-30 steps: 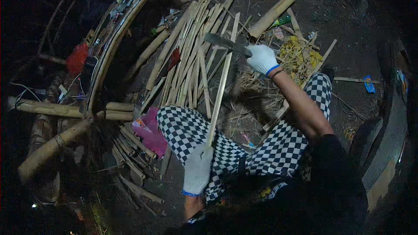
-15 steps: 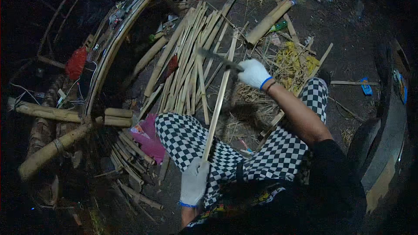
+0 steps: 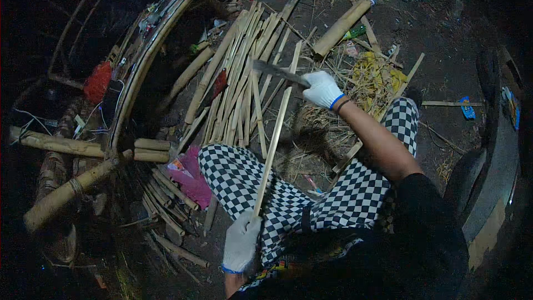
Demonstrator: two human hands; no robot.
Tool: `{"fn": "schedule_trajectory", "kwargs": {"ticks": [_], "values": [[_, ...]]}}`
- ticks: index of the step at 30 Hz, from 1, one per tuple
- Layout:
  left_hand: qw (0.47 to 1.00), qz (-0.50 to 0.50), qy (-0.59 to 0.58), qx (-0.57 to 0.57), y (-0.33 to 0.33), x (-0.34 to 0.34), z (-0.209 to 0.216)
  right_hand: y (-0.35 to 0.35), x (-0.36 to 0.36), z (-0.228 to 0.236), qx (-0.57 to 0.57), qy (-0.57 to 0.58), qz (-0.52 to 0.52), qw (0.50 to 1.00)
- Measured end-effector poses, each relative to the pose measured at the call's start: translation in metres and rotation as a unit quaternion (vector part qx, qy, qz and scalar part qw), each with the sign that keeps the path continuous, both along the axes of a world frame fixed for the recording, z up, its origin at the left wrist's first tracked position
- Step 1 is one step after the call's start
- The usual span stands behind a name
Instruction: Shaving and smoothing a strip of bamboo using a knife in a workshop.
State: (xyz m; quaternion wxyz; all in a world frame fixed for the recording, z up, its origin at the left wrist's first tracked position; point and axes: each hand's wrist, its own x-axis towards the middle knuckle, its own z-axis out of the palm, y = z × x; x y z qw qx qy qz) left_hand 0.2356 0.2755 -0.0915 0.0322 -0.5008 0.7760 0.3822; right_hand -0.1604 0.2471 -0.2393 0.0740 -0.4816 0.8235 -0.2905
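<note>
My left hand (image 3: 242, 243), in a white glove with a blue cuff, is closed around the near end of a long pale bamboo strip (image 3: 271, 150). The strip slants up and away from my lap, past the inside of my left knee. Gripped in my gloved right hand (image 3: 322, 89) is the handle of a large knife (image 3: 276, 71). Its dark blade points left and crosses over the strip near the far end. Whether the edge touches the strip, I cannot tell.
Several split bamboo strips (image 3: 236, 86) lie piled beyond my left knee. A thick bamboo pole (image 3: 343, 29) is at the far right of them, near straw shavings and a yellow bag (image 3: 371, 72). To the left stands a bamboo frame (image 3: 145, 69); a dark curved object (image 3: 484, 178) is at right.
My left hand has moved slightly down and left, drawing the bamboo strip toward me. The knife stays across the strip, its blade tilted a little differently.
</note>
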Motion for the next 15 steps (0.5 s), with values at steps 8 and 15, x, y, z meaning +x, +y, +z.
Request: {"fn": "schedule_trajectory", "kwargs": {"ticks": [8,15], "values": [[0.996,0.039,-0.012,0.077,0.009,0.004,0.011,-0.001,-0.014,-0.013,-0.013,-0.017,-0.009,1.000],[0.997,0.040,-0.014,0.064,0.013,0.018,0.005,0.009,-0.048,-0.028,0.021,-0.081,-0.084,0.993]]}}
